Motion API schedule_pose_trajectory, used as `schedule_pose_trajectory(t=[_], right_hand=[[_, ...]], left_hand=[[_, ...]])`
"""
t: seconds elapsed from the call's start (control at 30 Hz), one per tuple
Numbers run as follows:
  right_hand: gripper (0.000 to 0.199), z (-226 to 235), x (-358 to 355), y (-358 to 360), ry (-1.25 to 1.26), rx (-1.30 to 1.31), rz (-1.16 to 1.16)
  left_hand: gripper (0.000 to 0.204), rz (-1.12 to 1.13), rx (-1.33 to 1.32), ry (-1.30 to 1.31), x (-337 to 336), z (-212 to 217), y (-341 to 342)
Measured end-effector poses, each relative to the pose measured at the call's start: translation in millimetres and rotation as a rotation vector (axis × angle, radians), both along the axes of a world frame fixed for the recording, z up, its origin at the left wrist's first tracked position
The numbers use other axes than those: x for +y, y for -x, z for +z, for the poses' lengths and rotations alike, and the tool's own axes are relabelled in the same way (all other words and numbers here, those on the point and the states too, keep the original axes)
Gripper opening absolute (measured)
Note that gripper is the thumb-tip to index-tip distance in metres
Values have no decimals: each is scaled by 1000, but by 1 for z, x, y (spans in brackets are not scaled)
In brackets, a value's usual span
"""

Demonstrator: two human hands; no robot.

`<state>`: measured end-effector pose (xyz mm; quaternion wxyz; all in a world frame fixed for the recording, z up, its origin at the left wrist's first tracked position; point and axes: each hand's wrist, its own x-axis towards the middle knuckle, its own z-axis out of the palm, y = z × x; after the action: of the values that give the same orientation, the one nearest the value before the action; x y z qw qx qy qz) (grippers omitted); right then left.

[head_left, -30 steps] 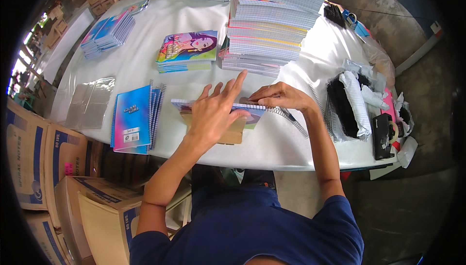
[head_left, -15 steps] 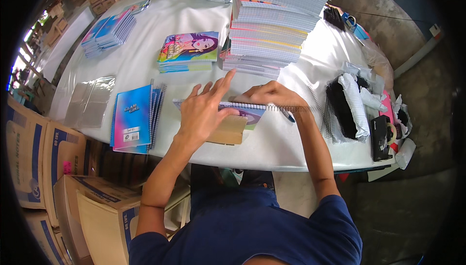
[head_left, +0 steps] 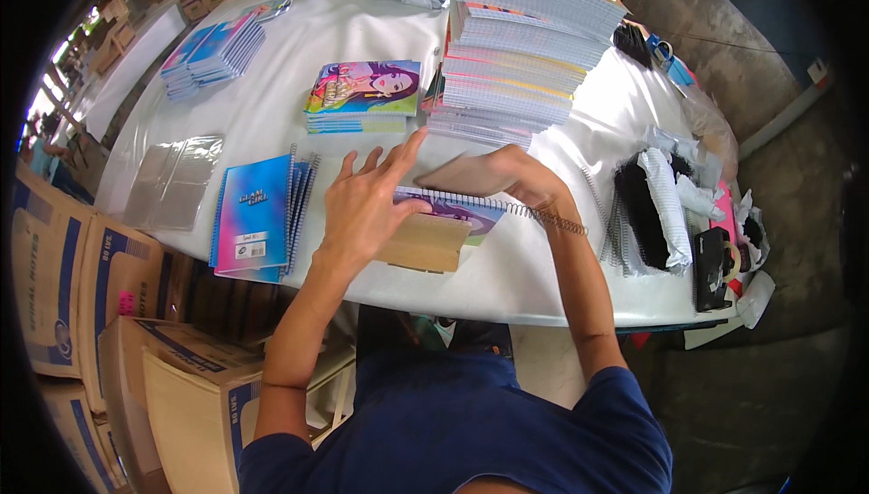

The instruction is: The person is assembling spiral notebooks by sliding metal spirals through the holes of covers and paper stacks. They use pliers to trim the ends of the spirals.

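A spiral notebook (head_left: 486, 215) with a purple and green cover lies in front of me, its punched edge raised. A brown cardboard-like block (head_left: 418, 246) is on its near side. My left hand (head_left: 362, 209) steadies the notebook, thumb pressed on its near face, other fingers stretched out. My right hand (head_left: 527, 173) is closed on a flat grey-brown piece (head_left: 462, 175), blurred by motion, just above the punched edge. A wire coil (head_left: 557, 220) sticks out from the notebook's right end, across my right wrist.
A tall notebook stack (head_left: 516, 68) stands beyond my hands, with a shorter stack (head_left: 362, 95) to its left. Blue-pink notebooks (head_left: 253, 209) and clear plastic sleeves (head_left: 172, 182) lie left. Bundled black coils (head_left: 638, 213) and a tape dispenser (head_left: 711, 268) sit right. Cartons (head_left: 195, 394) stand below left.
My right hand has lifted slightly, and the flat piece has swung up into view above the punched edge. My left hand stays at the notebook. The whole view has shifted slightly.
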<state>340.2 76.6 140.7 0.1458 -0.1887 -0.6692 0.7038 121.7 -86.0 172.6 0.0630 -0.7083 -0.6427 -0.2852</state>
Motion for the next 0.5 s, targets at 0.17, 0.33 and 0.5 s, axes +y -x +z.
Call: schedule_pose_trajectory(t=[0.17, 0.33, 0.5], right_hand=[[44, -2, 0, 11, -120, -20, -53], [51, 6, -6, 20, -239, -5, 15], [48, 25, -31, 28, 360, 240, -233]], left_hand=[[97, 22, 8, 9, -2, 2, 4], [97, 51, 14, 15, -4, 0, 12], [101, 115, -95, -71, -8, -10, 22]])
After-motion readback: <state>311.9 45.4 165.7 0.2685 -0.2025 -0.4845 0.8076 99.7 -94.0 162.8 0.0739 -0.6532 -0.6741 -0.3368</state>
